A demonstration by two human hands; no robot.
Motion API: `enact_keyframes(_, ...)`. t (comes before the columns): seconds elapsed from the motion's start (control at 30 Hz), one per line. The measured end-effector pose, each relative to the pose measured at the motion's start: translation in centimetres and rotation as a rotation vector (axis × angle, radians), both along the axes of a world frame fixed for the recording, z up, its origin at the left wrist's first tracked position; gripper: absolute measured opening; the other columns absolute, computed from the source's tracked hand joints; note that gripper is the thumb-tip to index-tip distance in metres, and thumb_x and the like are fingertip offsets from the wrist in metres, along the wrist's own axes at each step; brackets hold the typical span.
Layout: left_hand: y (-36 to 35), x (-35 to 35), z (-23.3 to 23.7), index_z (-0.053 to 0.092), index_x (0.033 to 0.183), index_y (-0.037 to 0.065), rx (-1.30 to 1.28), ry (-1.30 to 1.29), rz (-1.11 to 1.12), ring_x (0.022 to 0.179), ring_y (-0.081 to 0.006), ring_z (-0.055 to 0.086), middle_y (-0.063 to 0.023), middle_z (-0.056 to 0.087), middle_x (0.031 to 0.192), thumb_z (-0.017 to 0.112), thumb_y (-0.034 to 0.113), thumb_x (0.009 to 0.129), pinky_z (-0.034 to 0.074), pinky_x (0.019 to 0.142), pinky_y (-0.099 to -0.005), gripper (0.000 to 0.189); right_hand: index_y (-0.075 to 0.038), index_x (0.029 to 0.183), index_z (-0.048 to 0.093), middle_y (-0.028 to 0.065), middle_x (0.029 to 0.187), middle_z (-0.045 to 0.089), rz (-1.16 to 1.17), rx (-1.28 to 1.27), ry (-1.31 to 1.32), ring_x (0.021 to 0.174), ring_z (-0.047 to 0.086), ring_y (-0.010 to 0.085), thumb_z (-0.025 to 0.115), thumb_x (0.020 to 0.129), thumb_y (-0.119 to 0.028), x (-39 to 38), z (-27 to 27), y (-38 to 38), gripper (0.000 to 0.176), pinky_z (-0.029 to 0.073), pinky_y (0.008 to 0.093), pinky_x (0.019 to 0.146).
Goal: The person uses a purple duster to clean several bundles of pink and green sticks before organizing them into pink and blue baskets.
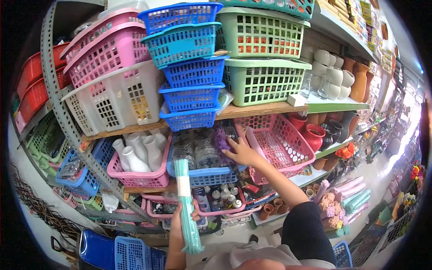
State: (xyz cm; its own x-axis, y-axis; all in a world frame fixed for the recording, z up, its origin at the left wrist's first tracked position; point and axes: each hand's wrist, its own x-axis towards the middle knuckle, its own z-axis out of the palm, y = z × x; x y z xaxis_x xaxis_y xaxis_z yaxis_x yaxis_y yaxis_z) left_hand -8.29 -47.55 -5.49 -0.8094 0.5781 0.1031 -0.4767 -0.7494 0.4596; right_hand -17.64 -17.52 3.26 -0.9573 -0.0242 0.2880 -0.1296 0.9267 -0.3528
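Upright in my left hand (183,219) is a bundle of thin mint-green sticks (190,229) with a white paper band around its upper part. The fingers wrap round its lower half. My right hand (242,153) reaches to the blue basket (204,176) on the middle shelf, its fingers spread at a fuzzy purple item (221,143). Whether those fingertips grip the item is unclear. Clear round pieces (206,153) lie in the same basket, left of the purple item.
A pink basket (281,146) stands right of my right hand, and another with white vases (133,154) is at left. Stacked baskets (265,81) sit on the wooden shelf (252,109) above. A metal post (67,108) rises at left.
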Motion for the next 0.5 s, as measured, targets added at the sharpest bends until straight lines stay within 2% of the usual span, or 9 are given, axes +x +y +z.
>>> enact_keyframes(0.13,3.2,-2.1,3.8,0.041,0.121,0.003,-0.249,0.066,-0.083,0.066,-0.0143,0.048,-0.0075,0.049,0.089,0.048,0.041,0.089,0.045,0.051,-0.0255,0.05,-0.003,0.129,0.037,0.0254,0.113,0.041,0.124,0.037,0.407,0.1,0.049,0.0417,0.053,0.086,-0.039,3.7,1.9,0.2,0.058,0.044,0.0433,0.083)
enact_keyframes(0.17,5.6,-2.0,5.9,0.044,0.117,0.002,-0.272,0.177,0.116,0.075,-0.0192,0.055,-0.0109,0.053,0.096,0.049,0.042,0.088,0.051,0.055,-0.0308,0.049,-0.002,0.13,0.037,0.0264,0.12,0.038,0.204,-0.071,0.269,0.107,0.045,0.0407,0.051,0.088,-0.038,4.9,3.3,0.4,0.056,0.04,0.0414,0.089)
enact_keyframes(0.2,6.4,-3.3,6.7,0.039,0.12,0.003,-0.251,0.298,-0.015,0.085,-0.0246,0.058,-0.0143,0.053,0.109,0.048,0.039,0.089,0.054,0.068,-0.0379,0.048,-0.002,0.13,0.036,0.0273,0.126,0.035,0.283,-0.177,0.13,0.115,0.042,0.0397,0.048,0.09,-0.037,6.1,4.6,0.6,0.054,0.037,0.0394,0.095)
enact_keyframes(0.27,9.7,-3.7,9.5,0.033,0.126,0.006,-0.301,0.371,-0.043,0.093,-0.0274,0.058,-0.0144,0.05,0.115,0.048,0.035,0.09,0.051,0.081,-0.043,0.049,-0.001,0.13,0.036,0.0245,0.125,0.039,0.401,-0.363,-0.035,0.117,0.041,0.0332,0.044,0.092,-0.037,7.1,5.3,1.9,0.052,0.032,0.037,0.099)
enact_keyframes(0.33,13.1,-4.4,11.0,0.023,0.134,0.01,-0.338,0.458,-0.135,0.101,-0.0269,0.055,-0.0132,0.045,0.123,0.045,0.032,0.091,0.044,0.092,-0.045,0.053,0.003,0.131,0.033,0.0243,0.121,0.044,0.487,-0.556,-0.106,0.109,0.049,0.0284,0.041,0.092,-0.045,7.0,4.2,3.6,0.063,0.039,0.0338,0.093)
enact_keyframes(0.37,14.5,-4.1,12.2,0.014,0.138,0.014,-0.386,0.491,-0.178,0.113,-0.0263,0.048,-0.0119,0.04,0.128,0.042,0.032,0.092,0.039,0.097,-0.0458,0.057,0.003,0.132,0.029,0.0231,0.12,0.045,0.426,-0.735,-0.301,0.108,0.049,0.0264,0.042,0.091,-0.046,8.4,6.0,3.9,0.066,0.042,0.0338,0.089)
enact_keyframes(0.4,15.7,-5.0,12.5,-0.002,0.142,0.019,-0.398,0.559,-0.341,0.126,-0.0263,0.035,-0.0112,0.025,0.14,0.039,0.031,0.093,0.034,0.1,-0.0457,0.064,0.003,0.134,0.026,0.022,0.119,0.045,0.36,-0.91,-0.5,0.107,0.05,0.0245,0.043,0.091,-0.047,9.7,7.9,4.3,0.068,0.046,0.0337,0.085)
enact_keyframes(0.47,19.2,-5.8,11.8,-0.016,0.14,0.021,-0.602,0.661,-0.299,0.132,-0.0256,0.022,-0.0093,0.004,0.147,0.036,0.03,0.095,0.026,0.104,-0.0454,0.07,0.0,0.135,0.021,0.0152,0.117,0.047,0.472,-0.914,-0.394,0.102,0.052,0.0211,0.049,0.088,-0.047,8.7,6.9,6.4,0.071,0.051,0.0345,0.071)
enact_keyframes(0.5,20.1,-5.8,12.9,-0.033,0.132,0.02,-0.775,0.788,-0.369,0.13,-0.0267,0.025,-0.0171,-0.008,0.145,0.035,0.038,0.095,0.031,0.101,-0.0427,0.08,-0.001,0.134,0.022,0.0141,0.116,0.048,0.428,-0.942,-0.453,0.102,0.052,0.0199,0.05,0.088,-0.045,8.6,6.5,7.9,0.069,0.051,0.0342,0.072)
